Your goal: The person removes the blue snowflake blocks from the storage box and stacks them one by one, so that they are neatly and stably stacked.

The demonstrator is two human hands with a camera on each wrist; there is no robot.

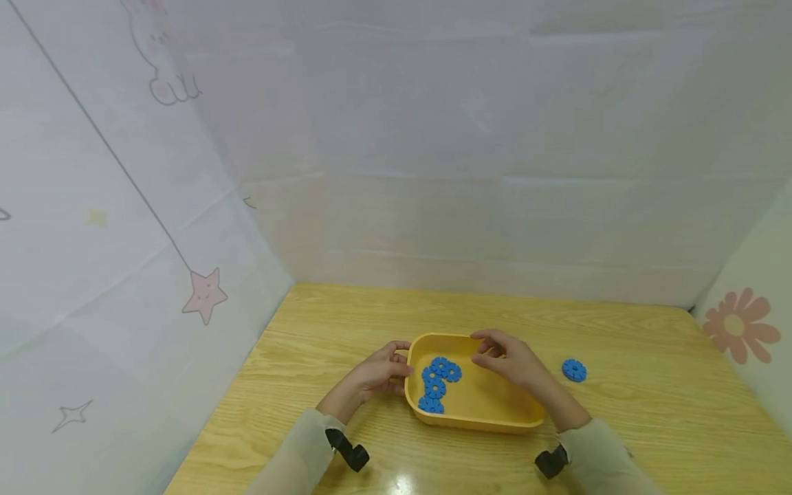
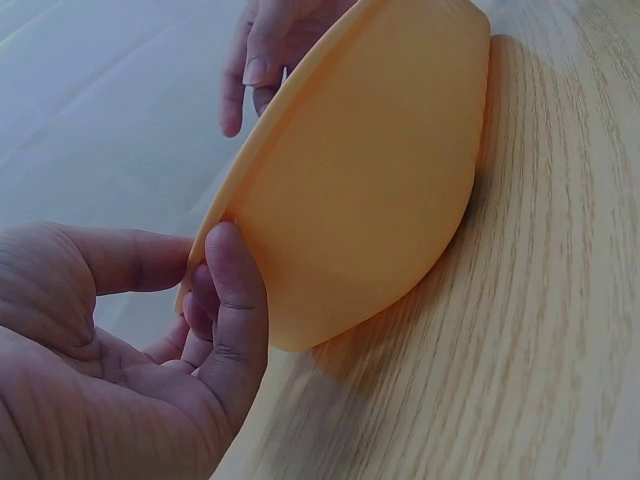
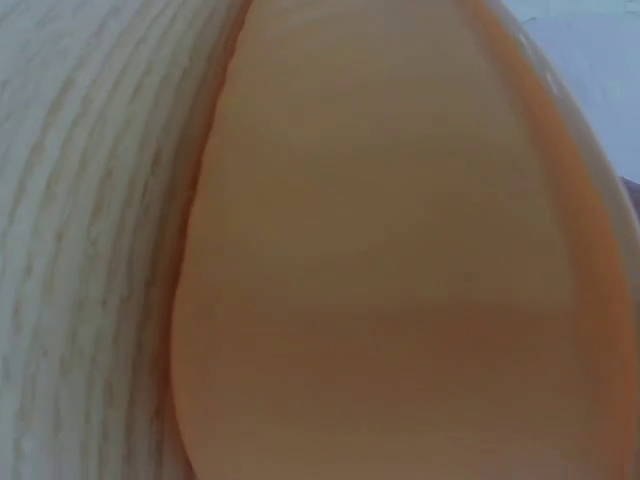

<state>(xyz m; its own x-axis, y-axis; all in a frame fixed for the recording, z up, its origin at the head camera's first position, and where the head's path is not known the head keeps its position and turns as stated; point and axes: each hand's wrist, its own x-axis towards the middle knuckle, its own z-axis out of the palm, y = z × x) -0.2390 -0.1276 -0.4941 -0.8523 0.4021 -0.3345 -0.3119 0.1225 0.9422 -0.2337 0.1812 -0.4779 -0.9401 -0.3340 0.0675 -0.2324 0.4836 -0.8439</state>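
A yellow plastic basin with rounded corners sits on the table. My left hand pinches its left rim; in the left wrist view, the thumb and fingers of the left hand meet at the rim and outer wall. Several blue notched snowflake discs lie toward the left inside the basin, some overlapping. Over the basin's right half hovers my right hand, fingers loosely bent, with nothing visible between them. In the right wrist view only the basin's outer wall and the table show; the hand is out of sight.
Right of the basin, a blue snowflake disc, perhaps more than one stacked, lies on the wood-grain table. A pale printed cloth hangs behind the table and along both sides.
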